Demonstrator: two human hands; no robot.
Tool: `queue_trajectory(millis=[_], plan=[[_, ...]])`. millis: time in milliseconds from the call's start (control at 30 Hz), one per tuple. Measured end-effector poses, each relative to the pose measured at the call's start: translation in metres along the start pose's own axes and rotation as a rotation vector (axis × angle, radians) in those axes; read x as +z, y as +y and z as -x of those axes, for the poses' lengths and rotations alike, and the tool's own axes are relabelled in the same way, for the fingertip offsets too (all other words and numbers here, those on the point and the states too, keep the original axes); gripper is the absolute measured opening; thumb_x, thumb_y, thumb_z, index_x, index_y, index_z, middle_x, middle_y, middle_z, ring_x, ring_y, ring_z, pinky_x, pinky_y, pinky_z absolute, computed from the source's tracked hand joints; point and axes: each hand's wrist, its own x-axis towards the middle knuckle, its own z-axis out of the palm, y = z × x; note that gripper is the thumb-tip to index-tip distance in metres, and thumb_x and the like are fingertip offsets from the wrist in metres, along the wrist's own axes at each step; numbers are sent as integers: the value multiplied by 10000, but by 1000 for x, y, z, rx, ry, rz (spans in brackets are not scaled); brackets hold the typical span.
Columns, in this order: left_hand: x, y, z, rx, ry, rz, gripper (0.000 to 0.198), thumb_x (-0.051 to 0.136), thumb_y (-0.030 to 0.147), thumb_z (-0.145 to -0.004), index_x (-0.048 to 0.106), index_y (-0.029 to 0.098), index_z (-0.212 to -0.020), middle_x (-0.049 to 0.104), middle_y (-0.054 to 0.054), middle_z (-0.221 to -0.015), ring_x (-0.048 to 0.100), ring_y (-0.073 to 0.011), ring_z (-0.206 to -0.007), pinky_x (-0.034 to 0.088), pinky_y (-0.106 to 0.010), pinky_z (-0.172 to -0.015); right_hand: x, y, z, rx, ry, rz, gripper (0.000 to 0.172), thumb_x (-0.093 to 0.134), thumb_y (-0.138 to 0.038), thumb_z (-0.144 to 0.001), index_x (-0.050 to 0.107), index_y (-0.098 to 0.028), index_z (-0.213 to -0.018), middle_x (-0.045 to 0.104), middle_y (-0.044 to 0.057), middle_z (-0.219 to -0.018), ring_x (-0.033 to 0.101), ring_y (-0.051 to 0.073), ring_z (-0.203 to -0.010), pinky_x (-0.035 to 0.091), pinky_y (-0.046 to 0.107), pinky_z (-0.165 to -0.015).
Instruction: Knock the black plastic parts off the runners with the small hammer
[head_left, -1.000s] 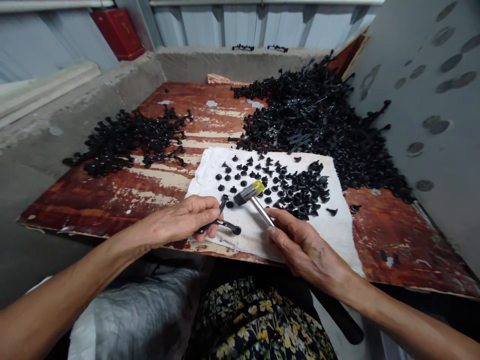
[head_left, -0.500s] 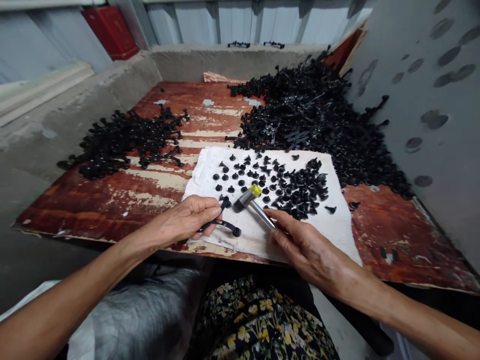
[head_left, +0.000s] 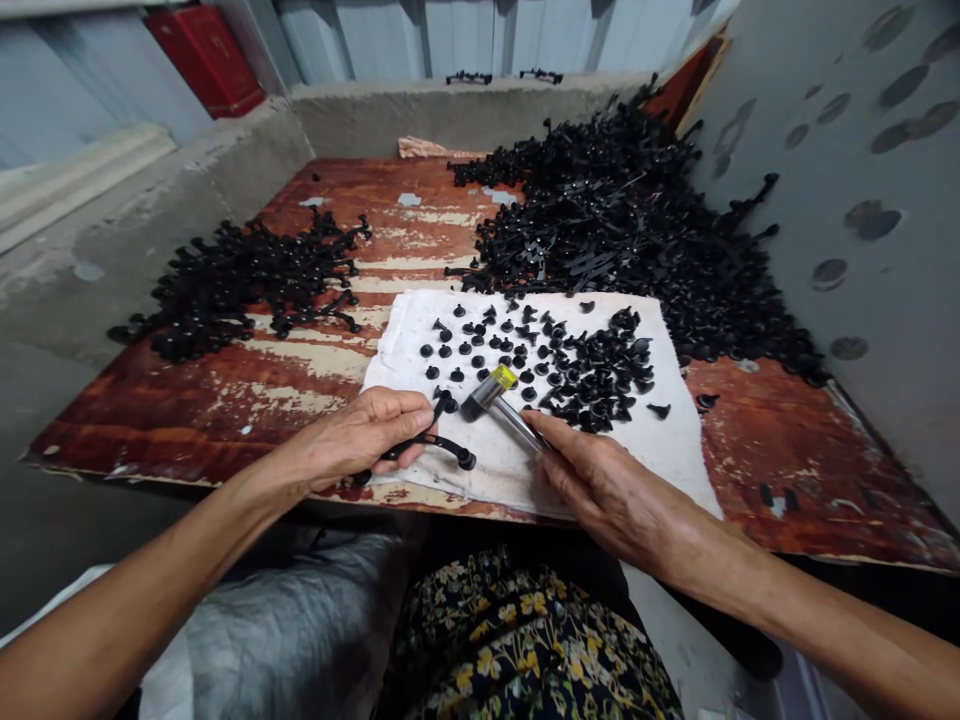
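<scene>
Left grip (head_left: 352, 440): I pinch a black bracket (head_left: 439, 445); small hammer (head_left: 491, 390) head just beyond.
Right grip (head_left: 600, 480): closed round that hammer's handle.

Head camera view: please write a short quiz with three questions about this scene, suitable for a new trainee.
1. Which hand grips the small hammer?
2. True or false: the left hand holds a black curved part over the white cloth.
3. The larger heap of black parts lies: A) far right, B) far left, C) on the cloth.

Key: 1. The right hand. 2. True. 3. A.
</scene>
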Motion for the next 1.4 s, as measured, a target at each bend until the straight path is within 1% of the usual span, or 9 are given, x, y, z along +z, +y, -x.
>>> queue_trajectory(millis=[200, 433, 600, 833, 1067, 1233, 1300, 1400], plan=[[-1, -4, 0, -21, 3, 12, 459, 559, 603, -797, 551, 148, -737, 467, 50, -553, 311, -42, -450, 214, -170, -412, 0, 1, -1, -2, 5, -3, 272, 377, -117, -875, 580, -164, -1049, 637, 17, -681, 577, 145, -571, 437, 245, -566], [-2, -7, 0, 10, -2, 16, 461, 543, 601, -823, 550, 151, -724, 464, 48, -555, 313, -43, -458, 219, -169, -421, -1, 3, -1, -7, -11, -17, 259, 387, -127, -894, 568, -171, -1073, 630, 4, -697, 564, 135, -577, 431, 236, -574], [-2, -7, 0, 4, 4, 2, 488, 549, 631, -805, 540, 152, -716, 461, 48, -551, 313, -43, -457, 217, -170, -422, -2, 3, -1, -5, -17, -19, 263, 374, -126, -894, 568, -162, -1068, 639, 16, -720, 574, 136, -598, 435, 239, -595], [-2, -7, 1, 21, 0, -7, 485, 542, 630, -807, 512, 161, -687, 453, 50, -544, 301, -42, -449, 208, -176, -424, -1, 2, -2, 17, -32, -17, 285, 361, -149, -903, 572, -139, -1094, 668, 47, -772, 608, 155, -638, 447, 255, -623], [0, -6, 1, 2, 15, -8, 502, 548, 653, -786, 501, 162, -686, 454, 49, -538, 299, -42, -445, 206, -175, -428, -2, 2, -2, 17, -36, -9, 286, 371, -138, -908, 574, -166, -1107, 678, 31, -763, 611, 149, -636, 460, 244, -616], [0, -6, -1, -4, 10, -5, 472, 534, 626, -809, 509, 165, -710, 454, 47, -544, 302, -47, -451, 207, -173, -429, -2, 2, -1, 21, -42, -31, 290, 388, -127, -906, 581, -164, -1118, 695, 34, -772, 607, 147, -638, 461, 240, -601], [0, -6, -2, -9, 8, -18, 459, 524, 613, -817, 506, 167, -708, 445, 47, -544, 298, -49, -450, 198, -173, -425, -2, 2, -1, 17, -42, -33, 291, 383, -131, -910, 579, -160, -1123, 697, 39, -781, 611, 150, -644, 463, 241, -603], [0, -8, -3, -14, 20, -103, 443, 506, 592, -826, 492, 172, -683, 415, 51, -528, 286, -50, -441, 186, -172, -420, -2, 2, -1, 14, -41, -33, 297, 381, -138, -916, 579, -160, -1137, 698, 43, -792, 618, 153, -647, 470, 244, -611]])
